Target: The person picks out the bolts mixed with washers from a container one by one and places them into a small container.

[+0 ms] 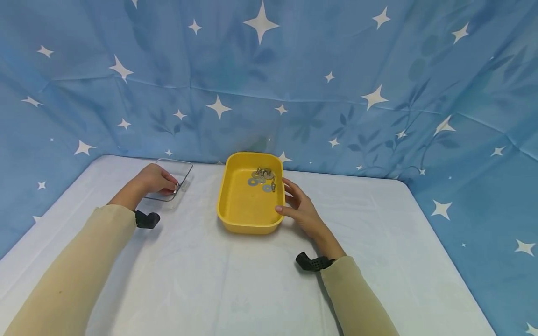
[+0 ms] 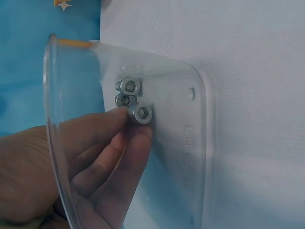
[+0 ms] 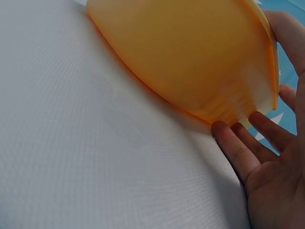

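Nearest the camera: two pale yellow sleeves, the left one [image 1: 71,275] and the right one [image 1: 359,303], each with a black wrist camera beyond its cuff, over a white tablecloth [image 1: 252,289]. Left hand [image 1: 153,179] reaches into a clear container [image 1: 170,200] on the left of the table; in the left wrist view, thumb and finger are drawn close and pinch a socket-head bolt [image 2: 143,113]. Two more bolts [image 2: 129,86] lie right beside it in the same container. Yellow tray [image 1: 248,229] sits near the middle of the table, well apart from the clear container. Right hand [image 1: 303,210] holds the tray by its right side, thumb at the rim, fingers against the outer wall, spaced a little apart. Inside the tray, toward its far right, flat washers [image 1: 250,182] and several bolts [image 1: 273,187] lie in a loose cluster; exact count unclear, as pieces overlap. Progress, by judgement: handling is partway, since bolts are present in both vessels and one is between the fingers. Washers seen in the tray only. Whether the pinched bolt is being placed or picked up: cannot tell from these views.
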A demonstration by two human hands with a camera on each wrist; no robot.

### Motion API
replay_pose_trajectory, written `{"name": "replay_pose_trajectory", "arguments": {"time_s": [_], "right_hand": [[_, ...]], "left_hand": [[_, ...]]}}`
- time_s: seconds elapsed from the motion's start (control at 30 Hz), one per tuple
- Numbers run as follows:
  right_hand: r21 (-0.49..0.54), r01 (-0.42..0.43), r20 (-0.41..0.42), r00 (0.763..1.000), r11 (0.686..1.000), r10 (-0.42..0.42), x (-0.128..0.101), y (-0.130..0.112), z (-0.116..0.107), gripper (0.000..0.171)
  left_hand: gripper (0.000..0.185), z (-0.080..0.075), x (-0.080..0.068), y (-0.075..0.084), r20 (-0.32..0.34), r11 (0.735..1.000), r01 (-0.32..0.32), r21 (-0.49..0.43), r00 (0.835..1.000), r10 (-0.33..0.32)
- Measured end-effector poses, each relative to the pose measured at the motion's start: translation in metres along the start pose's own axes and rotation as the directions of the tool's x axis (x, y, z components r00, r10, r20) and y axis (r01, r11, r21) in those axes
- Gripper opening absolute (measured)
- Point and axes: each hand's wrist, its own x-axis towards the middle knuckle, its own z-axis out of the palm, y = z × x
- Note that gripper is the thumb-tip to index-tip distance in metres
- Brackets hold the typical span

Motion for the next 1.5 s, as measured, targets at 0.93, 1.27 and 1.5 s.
{"name": "replay_pose_trajectory", "arguments": {"time_s": [0.93,1.27,1.5], "right_hand": [[-0.024,0.013,0.006,1.000,1.000,-0.013,0.001,0.001,0.000,0.082],[-0.008,0.007,0.002,1.000,1.000,-0.007,0.000,0.001,0.000,0.082],[-0.001,0.010,0.007,1.000,1.000,-0.010,0.001,0.000,0.001,0.083]], "left_hand": [[0.036,-0.002,-0.030,0.081,-0.126,0.984,-0.169,-0.054,0.979,0.161],[0.031,0.027,-0.025,0.131,-0.073,0.961,-0.248,-0.123,0.968,0.240],[0.029,0.050,-0.016,0.155,-0.047,0.926,-0.280,-0.254,0.960,0.278]]}}
